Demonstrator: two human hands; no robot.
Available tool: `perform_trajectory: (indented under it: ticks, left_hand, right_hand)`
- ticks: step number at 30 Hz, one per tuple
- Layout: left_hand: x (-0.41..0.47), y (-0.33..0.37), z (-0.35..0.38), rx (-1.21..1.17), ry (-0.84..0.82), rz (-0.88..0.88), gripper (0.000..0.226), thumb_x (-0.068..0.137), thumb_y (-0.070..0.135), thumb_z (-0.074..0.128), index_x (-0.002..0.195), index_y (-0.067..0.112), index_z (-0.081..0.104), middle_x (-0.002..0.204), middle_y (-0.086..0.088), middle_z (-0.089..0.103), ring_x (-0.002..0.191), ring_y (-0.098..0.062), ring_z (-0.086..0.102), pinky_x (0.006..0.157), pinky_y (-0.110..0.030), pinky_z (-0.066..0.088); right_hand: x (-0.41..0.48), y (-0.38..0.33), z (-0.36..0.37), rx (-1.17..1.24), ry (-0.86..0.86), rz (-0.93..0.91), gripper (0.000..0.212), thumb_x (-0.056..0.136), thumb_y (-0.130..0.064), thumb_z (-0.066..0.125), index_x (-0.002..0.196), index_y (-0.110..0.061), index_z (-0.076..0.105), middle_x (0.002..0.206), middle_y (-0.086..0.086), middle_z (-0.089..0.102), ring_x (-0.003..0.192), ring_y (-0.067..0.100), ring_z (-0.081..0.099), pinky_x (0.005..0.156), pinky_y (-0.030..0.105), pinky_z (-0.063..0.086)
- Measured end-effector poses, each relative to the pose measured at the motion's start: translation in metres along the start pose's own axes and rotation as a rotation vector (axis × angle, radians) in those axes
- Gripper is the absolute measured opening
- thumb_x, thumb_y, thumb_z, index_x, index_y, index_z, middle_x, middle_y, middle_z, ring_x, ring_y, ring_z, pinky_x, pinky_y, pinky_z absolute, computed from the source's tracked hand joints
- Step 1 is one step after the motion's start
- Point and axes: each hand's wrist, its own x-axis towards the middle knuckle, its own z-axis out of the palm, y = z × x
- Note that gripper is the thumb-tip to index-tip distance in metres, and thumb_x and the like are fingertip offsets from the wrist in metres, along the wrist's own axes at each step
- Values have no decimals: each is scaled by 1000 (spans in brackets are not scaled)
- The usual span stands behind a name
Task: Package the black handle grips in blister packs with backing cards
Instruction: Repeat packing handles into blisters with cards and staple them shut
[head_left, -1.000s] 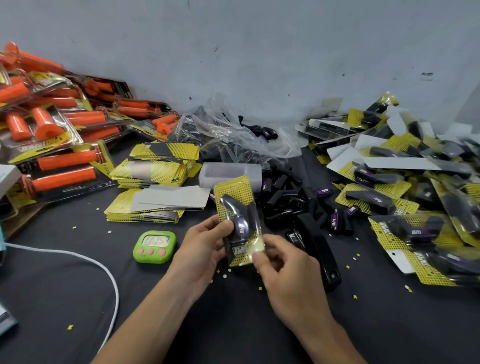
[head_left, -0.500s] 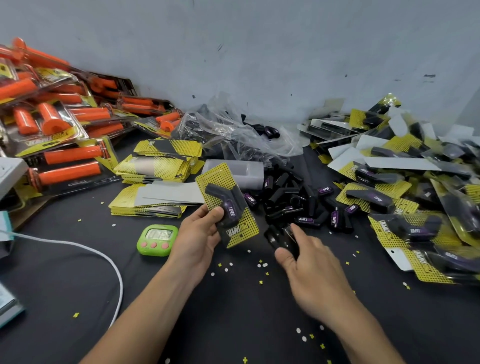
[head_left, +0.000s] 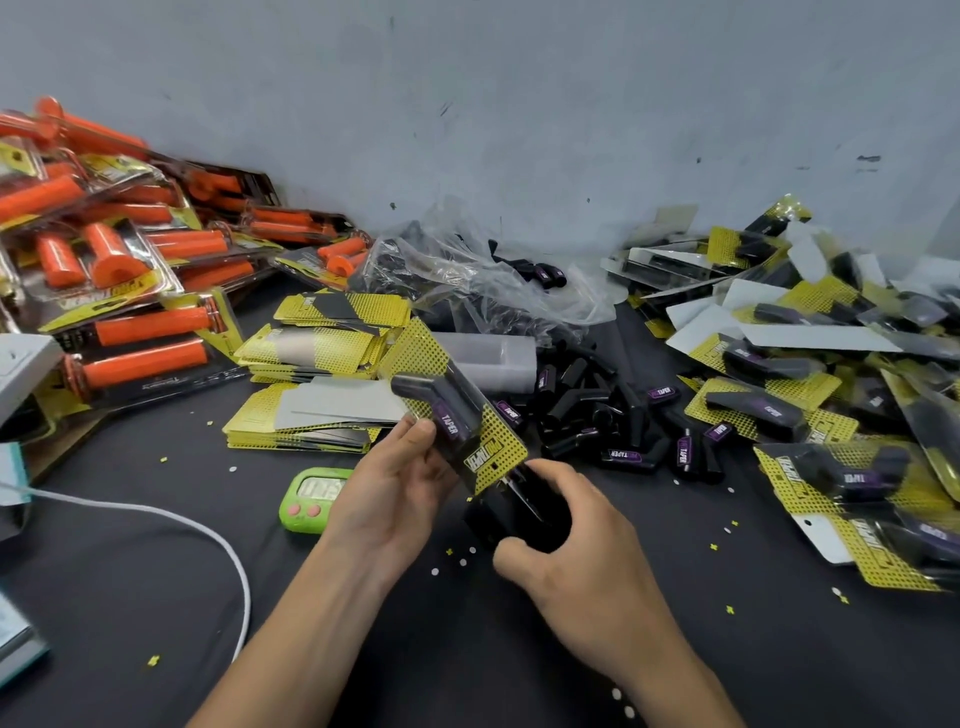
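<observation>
My left hand (head_left: 395, 493) pinches the filled blister pack (head_left: 457, 415) at frame centre, thumb on its face. It tilts the lower corner down to meet the black stapler (head_left: 514, 512), which my right hand (head_left: 576, 551) wraps around just below. I judge that angle suits stapling the pack shut. Loose black grips (head_left: 597, 410) lie heaped centre right.

Scuffed grey wall (head_left: 519, 104), black tabletop (head_left: 415, 649)

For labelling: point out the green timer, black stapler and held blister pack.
green timer (head_left: 306, 501): head view, front face.
black stapler (head_left: 491, 519): head view, exposed body.
blister pack (head_left: 506, 441): head view, yellow card.
</observation>
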Motion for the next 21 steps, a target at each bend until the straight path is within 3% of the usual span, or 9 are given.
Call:
perform_trajectory:
  ticks: [7,12,21]
  left_hand:
    - [-3,0,1,45,11,-21,44,89,13,61,133,5,61,125,-18,69,110,-28,66,107,-48,50]
    - [-7,-2,6,56,-26,-18,45,79,19,74,124,10,70,123,-16,71,104,-23,71,86,-37,61]
    - [-5,-5,6,97,-67,-1,38,74,21,78,111,16,79,118,-12,74,101,-21,72,86,-33,61]
  right_hand:
    - [0,-4,-6,59,-87,-16,51,60,-40,70,109,-47,63,99,-23,71,87,-1,66,69,8,47]
    - [2,-4,-6,95,-52,-11,47,63,-36,69,109,-45,65,89,-17,72,78,3,65,64,11,49]
    - [4,1,-2,120,8,1,49,60,-43,68,109,-42,66,87,-9,72,77,9,65,66,22,54]
